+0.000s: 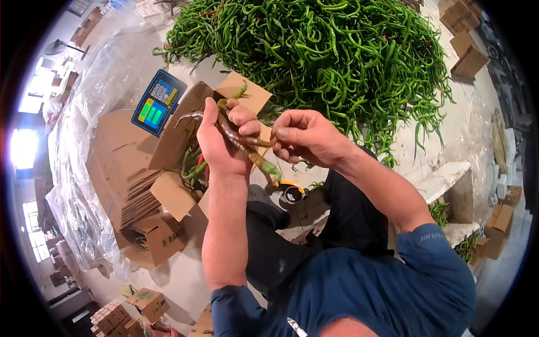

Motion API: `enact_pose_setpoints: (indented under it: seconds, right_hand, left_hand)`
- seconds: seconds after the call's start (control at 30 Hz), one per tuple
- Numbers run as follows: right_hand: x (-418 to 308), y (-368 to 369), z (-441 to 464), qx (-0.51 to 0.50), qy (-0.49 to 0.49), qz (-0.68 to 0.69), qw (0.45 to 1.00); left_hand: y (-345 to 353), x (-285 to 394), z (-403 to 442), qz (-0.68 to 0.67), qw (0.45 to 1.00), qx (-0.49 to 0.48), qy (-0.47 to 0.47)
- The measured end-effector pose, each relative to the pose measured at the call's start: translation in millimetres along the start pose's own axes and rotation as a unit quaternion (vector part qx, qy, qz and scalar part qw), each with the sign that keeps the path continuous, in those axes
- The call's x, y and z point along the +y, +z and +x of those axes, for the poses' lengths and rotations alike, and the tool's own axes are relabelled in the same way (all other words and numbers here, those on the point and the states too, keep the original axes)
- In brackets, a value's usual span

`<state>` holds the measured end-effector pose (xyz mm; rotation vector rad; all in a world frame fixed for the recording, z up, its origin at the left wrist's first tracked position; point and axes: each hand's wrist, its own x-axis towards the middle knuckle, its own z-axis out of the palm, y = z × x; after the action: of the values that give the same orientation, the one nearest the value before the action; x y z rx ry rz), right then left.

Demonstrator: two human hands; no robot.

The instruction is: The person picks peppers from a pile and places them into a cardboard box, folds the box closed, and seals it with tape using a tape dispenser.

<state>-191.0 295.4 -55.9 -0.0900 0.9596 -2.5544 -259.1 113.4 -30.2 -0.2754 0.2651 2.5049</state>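
Note:
Several brownish and green peppers [241,140] lie across my left hand [224,135], whose fingers are curled round them. My right hand [309,136] pinches the end of one brownish pepper just to the right of the left palm. Below and left of my hands, an open cardboard box [171,194] holds green peppers and a red one. Behind my hands a large heap of long green peppers [337,62] spreads over the pale surface.
A blue scale display [159,102] stands left of the open box. Flattened cardboard [120,163] and clear plastic sheeting [90,106] lie further left. A yellow-and-black round object [292,192] is near my legs. Other boxes [469,56] stand at the right.

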Motion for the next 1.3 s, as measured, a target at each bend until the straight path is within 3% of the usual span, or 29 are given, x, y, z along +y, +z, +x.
enact_pose_setpoints:
  seconds: [0.1, 0.17, 0.27, 0.37, 0.43, 0.53, 0.63, 0.77, 0.83, 0.93, 0.97, 1.0, 1.03, 1.07, 1.1, 1.13, 1.2, 1.23, 1.27, 1.3]
  right_hand:
    - [-0.3, -2.8, 5.3, 0.019, 0.011, 0.073, 0.997]
    - [2.2, 0.3, 9.5, 0.061, 0.005, 0.079, 0.995]
    - [10.7, -0.7, 17.1, 0.102, -0.001, 0.070, 0.992]
    - [18.1, 1.5, 19.2, 0.102, -0.004, 0.075, 0.992]
    - [20.2, 1.1, 20.4, 0.118, 0.004, 0.078, 0.990]
    - [17.5, 8.9, 20.1, 0.150, 0.013, 0.065, 0.986]
    - [18.4, 8.7, 18.6, 0.133, -0.024, -0.015, 0.991]
    - [0.2, -5.9, -11.8, 0.183, -0.093, -0.236, 0.950]
    - [-12.8, -35.2, -45.8, 0.258, -0.144, -0.410, 0.863]
    - [-31.7, -123.2, -121.0, 0.403, -0.170, -0.556, 0.707]
    - [-38.9, -154.7, -153.8, 0.442, -0.171, -0.553, 0.685]
    - [-44.8, -201.9, -199.1, 0.492, -0.134, -0.609, 0.608]
    - [-41.1, -268.7, -255.5, 0.565, -0.128, -0.553, 0.599]
    - [-43.4, -306.4, -311.4, 0.612, -0.094, -0.573, 0.538]
    - [-37.7, -358.2, -379.9, 0.677, -0.087, -0.485, 0.547]
    - [-33.8, -376.4, -435.0, 0.737, -0.057, -0.481, 0.471]
    - [-9.0, -428.7, -567.7, 0.815, -0.089, -0.290, 0.493]
    - [5.7, -458.8, -637.1, 0.785, 0.150, -0.567, 0.199]
    - [4.4, -403.5, -630.2, 0.626, 0.421, -0.642, 0.139]
    - [13.6, -373.5, -622.8, 0.893, 0.212, -0.355, 0.179]
  left_hand:
    - [1.5, -1.4, -0.9, -0.039, 0.999, 0.012, 0.018]
    - [3.2, -0.6, -7.7, 0.055, 0.998, 0.018, 0.031]
    - [2.6, 0.7, -5.3, -0.012, 0.996, 0.057, 0.061]
    - [-10.9, 10.6, -1.6, -0.075, 0.996, 0.029, 0.027]
    - [-0.1, 13.0, -11.4, -0.088, 0.995, -0.027, -0.027]
    - [2.0, 18.5, -13.2, -0.116, 0.985, -0.122, -0.029]
    - [6.5, 24.0, -15.7, -0.156, 0.970, -0.188, -0.003]
    - [7.4, 37.5, -19.4, -0.151, 0.944, -0.292, 0.028]
    - [8.1, 47.4, -22.4, -0.136, 0.932, -0.334, 0.033]
    - [12.9, 49.8, -34.4, -0.139, 0.905, -0.400, 0.028]
    - [14.6, 51.9, -37.9, -0.137, 0.894, -0.426, 0.016]
    - [16.3, 54.7, -41.6, -0.134, 0.883, -0.450, 0.005]
    - [18.5, 58.3, -45.5, -0.116, 0.875, -0.469, -0.008]
    - [21.0, 62.7, -49.2, -0.097, 0.867, -0.489, -0.020]
    - [22.2, 67.0, -51.6, -0.078, 0.857, -0.508, -0.031]
    - [22.7, 71.1, -47.1, -0.072, 0.823, -0.560, -0.064]
    - [23.2, 71.7, -50.0, -0.056, 0.805, -0.587, -0.063]
    - [23.1, 71.9, -51.6, -0.048, 0.796, -0.601, -0.061]
    - [20.0, 75.9, -54.5, -0.023, 0.798, -0.599, -0.062]
    - [21.1, 76.8, -54.0, 0.003, 0.789, -0.610, -0.080]
